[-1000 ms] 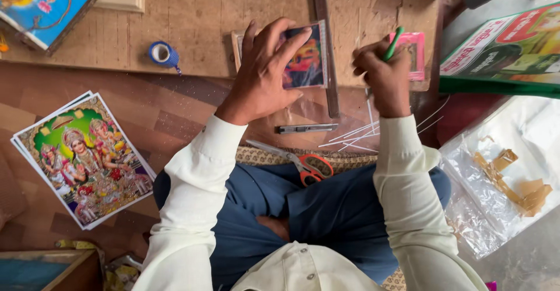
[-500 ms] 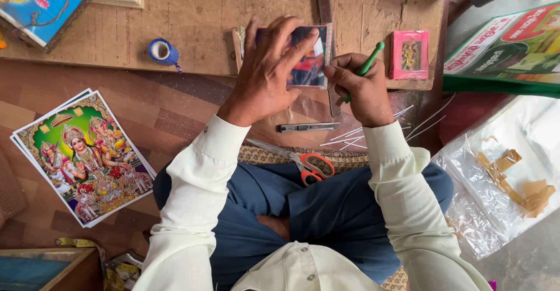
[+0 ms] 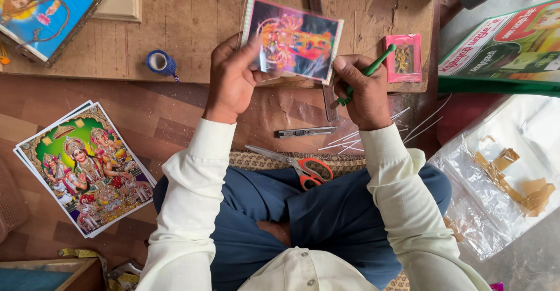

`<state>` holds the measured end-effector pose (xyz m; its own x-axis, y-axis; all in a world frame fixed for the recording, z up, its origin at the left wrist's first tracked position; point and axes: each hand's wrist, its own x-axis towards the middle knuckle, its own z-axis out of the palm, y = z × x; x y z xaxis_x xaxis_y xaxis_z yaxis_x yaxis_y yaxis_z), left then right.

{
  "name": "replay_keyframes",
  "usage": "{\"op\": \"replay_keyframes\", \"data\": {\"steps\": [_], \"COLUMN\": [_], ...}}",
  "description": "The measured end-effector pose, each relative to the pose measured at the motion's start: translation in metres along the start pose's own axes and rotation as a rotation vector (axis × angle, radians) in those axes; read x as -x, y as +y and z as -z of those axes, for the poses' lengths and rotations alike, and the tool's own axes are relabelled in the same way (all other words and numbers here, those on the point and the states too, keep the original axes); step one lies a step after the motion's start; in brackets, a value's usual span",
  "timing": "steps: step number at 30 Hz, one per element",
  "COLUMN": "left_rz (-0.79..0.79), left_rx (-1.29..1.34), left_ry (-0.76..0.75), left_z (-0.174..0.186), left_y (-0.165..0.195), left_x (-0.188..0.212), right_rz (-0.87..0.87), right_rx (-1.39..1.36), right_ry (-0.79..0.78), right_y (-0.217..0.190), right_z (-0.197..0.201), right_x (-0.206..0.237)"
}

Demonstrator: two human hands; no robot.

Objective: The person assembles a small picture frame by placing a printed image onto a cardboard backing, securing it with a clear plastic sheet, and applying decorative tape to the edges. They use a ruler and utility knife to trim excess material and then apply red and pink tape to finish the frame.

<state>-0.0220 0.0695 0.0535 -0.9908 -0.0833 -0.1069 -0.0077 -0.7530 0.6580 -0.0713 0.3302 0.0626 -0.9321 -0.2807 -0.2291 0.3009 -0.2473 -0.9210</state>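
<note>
A small colourful glossy picture (image 3: 294, 40) is lifted above the wooden board (image 3: 192, 22), held at both side edges. My left hand (image 3: 233, 81) pinches its left edge with thumb and fingers. My right hand (image 3: 364, 92) grips its right edge while also holding a green pen-like tool (image 3: 373, 68) that points up to the right. Below the hands a metal ruler (image 3: 329, 107) and a grey utility knife (image 3: 306, 132) lie on the floor.
Orange-handled scissors (image 3: 303, 168) rest on my lap. A blue tape roll (image 3: 158, 62) and small pink framed picture (image 3: 403, 57) sit on the board. Large prints (image 3: 87, 168) lie left, a framed picture (image 3: 41, 5) top left, a plastic bag with tape scraps (image 3: 507, 174) right, thin sticks (image 3: 373, 139) nearby.
The picture has been raised off the board and turned toward the camera, now held by both hands. My right hand moved left from the pink frame to the picture's right edge.
</note>
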Motion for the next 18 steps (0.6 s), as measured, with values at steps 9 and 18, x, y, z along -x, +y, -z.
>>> {"op": "replay_keyframes", "data": {"steps": [9, 18], "left_rz": [0.026, 0.108], "left_rx": [0.004, 0.043], "left_ry": [0.035, 0.076], "left_z": [-0.005, 0.008], "left_y": [0.013, 0.006], "left_x": [0.003, 0.006], "right_rz": [1.272, 1.382], "right_rx": [1.255, 1.265], "right_ry": [0.097, -0.005], "right_y": [-0.027, -0.032], "right_z": [-0.011, -0.020], "right_x": [0.012, 0.013]}}
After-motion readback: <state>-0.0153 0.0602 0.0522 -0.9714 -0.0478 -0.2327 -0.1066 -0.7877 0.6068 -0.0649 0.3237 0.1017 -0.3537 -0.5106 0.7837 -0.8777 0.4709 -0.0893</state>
